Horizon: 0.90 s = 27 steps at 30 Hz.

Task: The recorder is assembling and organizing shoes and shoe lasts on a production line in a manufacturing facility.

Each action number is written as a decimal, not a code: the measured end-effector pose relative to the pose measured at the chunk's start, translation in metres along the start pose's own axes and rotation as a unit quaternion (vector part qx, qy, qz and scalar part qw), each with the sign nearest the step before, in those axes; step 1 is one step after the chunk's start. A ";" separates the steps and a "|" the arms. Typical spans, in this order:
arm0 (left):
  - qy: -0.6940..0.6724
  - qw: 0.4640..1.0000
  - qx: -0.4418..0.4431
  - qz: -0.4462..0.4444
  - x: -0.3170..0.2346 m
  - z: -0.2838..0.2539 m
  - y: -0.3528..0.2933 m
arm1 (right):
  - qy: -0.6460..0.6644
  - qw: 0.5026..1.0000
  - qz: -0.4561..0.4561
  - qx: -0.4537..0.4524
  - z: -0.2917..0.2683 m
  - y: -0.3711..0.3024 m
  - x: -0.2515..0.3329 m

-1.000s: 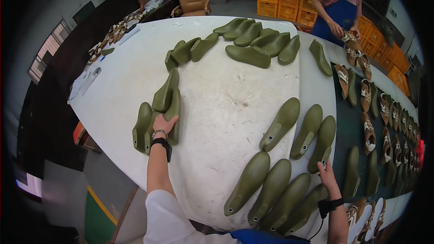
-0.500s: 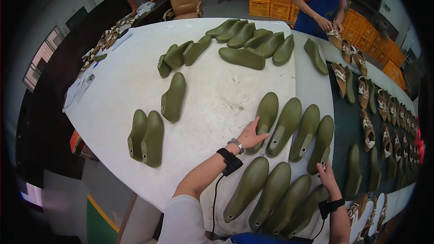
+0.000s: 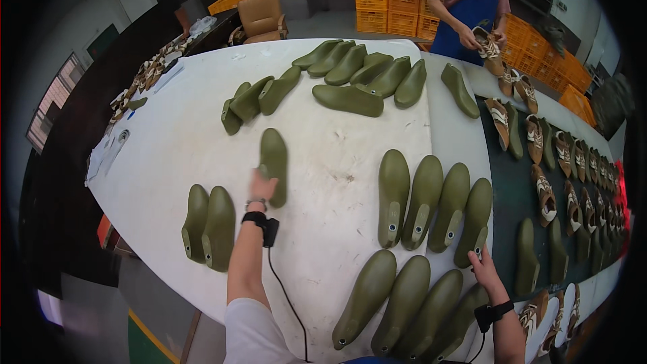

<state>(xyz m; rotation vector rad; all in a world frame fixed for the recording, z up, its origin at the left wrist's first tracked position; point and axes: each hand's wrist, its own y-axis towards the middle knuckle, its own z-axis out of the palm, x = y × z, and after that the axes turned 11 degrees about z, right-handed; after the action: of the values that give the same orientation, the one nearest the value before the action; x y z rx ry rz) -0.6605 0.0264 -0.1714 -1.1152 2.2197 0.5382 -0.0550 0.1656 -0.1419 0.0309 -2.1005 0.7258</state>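
My left hand (image 3: 263, 187), slightly blurred, wraps the heel end of a lone green shoe last (image 3: 273, 152), its thumb across the top. Two more lasts (image 3: 219, 229) stand side by side to its left. On the right, my right hand (image 3: 485, 273) has its fingers at the heel of the rightmost last (image 3: 477, 216) in a row of several. The row's leftmost last (image 3: 393, 189) lies sole up, toe pointing away from me. Closer to me is a second row of lasts (image 3: 367, 296), its right end partly behind my right hand and wrist.
Several lasts (image 3: 347, 101) lie at the white table's (image 3: 323, 222) far side. To the right, brown-and-white shoes (image 3: 544, 195) and lasts line a dark green surface (image 3: 505, 229). A co-worker (image 3: 472, 13) handles a shoe beyond. Orange crates (image 3: 372, 3) are stacked behind. Cords hang from both my wrists.
My left hand has left the row's leftmost last and moved left to the lone last, which has shifted right and straightened. My right hand stays at its last. The view has shifted slightly.
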 end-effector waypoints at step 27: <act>0.363 0.930 -0.063 0.008 0.094 -0.147 -0.149 | -0.111 0.981 -0.089 -0.135 -0.029 -0.091 -0.037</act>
<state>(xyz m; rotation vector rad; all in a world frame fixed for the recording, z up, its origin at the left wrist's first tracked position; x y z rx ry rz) -0.6304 -0.1991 -0.1378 -1.5490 2.8470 0.2952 0.0142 0.0964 -0.1131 0.1541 -2.3570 0.3400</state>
